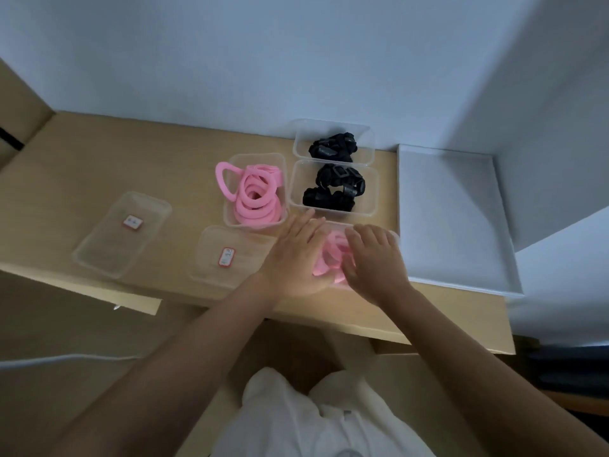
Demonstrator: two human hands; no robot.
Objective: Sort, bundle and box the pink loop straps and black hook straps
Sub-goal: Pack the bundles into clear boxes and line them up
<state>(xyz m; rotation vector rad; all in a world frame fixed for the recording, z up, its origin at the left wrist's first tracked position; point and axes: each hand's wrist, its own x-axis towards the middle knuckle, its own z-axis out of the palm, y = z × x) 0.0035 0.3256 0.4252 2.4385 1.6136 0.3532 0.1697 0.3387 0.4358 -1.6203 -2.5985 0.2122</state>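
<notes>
Pink loop straps (331, 258) are seen in a clear box (396, 239) between the hands. The left hand (293, 255) is laid flat at 9 o'clock of them. The right hand (375, 258) is at 3 o'clock, fingers bent over them — whether anything is gripped cannot be told.

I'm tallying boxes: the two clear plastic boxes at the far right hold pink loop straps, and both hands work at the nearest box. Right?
No: the head view shows those two clear plastic boxes hold black hook straps; left hand and right hand do work at the nearest box.
</notes>
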